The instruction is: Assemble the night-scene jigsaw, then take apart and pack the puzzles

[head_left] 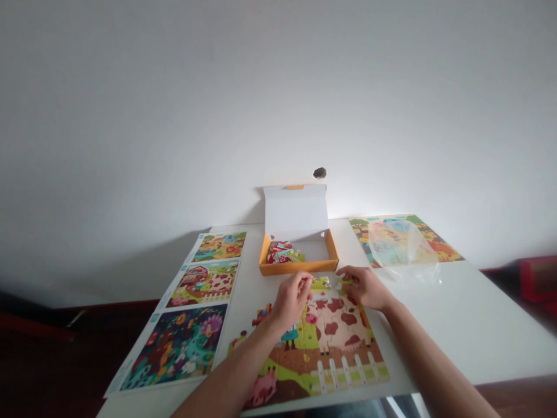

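A partly built farm jigsaw puzzle (335, 325) lies before me, showing a brown-spotted cow, a white fence and a pink pig. Over its upper edge, my left hand (290, 299) is closed in a pinch; what is between its fingertips, if anything, is hidden. Just right of those fingertips is a green puzzle piece (321, 283). My right hand (365, 288) pinches another green puzzle piece (346, 281) at the puzzle's upper right. My left forearm covers part of the puzzle's left side.
Behind my hands stands an open orange box (299, 267) with several loose puzzle pieces (282, 253) inside. A sheet of three printed pictures (202, 284) lies left. At the back right, a clear plastic bag (402, 247) covers part of an animal picture (435, 242). A wall (278, 87) backs the table.
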A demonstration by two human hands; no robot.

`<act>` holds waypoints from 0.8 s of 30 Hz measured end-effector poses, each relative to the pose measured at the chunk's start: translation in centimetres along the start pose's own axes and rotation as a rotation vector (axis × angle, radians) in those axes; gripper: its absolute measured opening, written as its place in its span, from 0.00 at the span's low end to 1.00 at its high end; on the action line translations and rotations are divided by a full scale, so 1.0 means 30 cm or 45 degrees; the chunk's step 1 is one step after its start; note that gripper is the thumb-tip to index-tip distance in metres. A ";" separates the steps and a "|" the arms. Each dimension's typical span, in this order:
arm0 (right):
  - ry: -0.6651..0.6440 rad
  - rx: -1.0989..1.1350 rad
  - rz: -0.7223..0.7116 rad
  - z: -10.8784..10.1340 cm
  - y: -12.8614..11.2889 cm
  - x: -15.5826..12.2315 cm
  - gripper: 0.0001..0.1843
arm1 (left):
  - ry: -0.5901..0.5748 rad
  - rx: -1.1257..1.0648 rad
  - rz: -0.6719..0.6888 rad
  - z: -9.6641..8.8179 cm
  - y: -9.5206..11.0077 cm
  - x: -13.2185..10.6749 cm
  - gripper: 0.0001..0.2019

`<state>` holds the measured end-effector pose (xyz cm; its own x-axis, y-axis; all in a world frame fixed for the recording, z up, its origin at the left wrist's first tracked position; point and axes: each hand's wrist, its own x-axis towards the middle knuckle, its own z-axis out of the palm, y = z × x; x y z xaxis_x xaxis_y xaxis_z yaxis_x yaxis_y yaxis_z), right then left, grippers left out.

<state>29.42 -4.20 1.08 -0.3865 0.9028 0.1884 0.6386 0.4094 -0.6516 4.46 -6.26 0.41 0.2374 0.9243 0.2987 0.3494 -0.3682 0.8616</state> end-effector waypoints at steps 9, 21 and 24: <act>0.027 0.402 0.094 -0.005 -0.017 -0.005 0.12 | 0.030 -0.342 -0.202 0.001 -0.041 0.013 0.12; 0.207 0.236 0.002 0.048 -0.050 -0.001 0.11 | -0.053 -0.210 -0.176 -0.004 -0.056 0.010 0.14; 0.193 0.312 0.004 0.026 -0.046 -0.015 0.11 | -0.059 -0.144 -0.154 -0.006 -0.050 0.012 0.13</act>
<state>28.20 -5.27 1.33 -0.2689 0.9211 0.2817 0.4526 0.3790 -0.8072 3.86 -5.35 -0.71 0.2420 0.9547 0.1730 0.2746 -0.2384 0.9315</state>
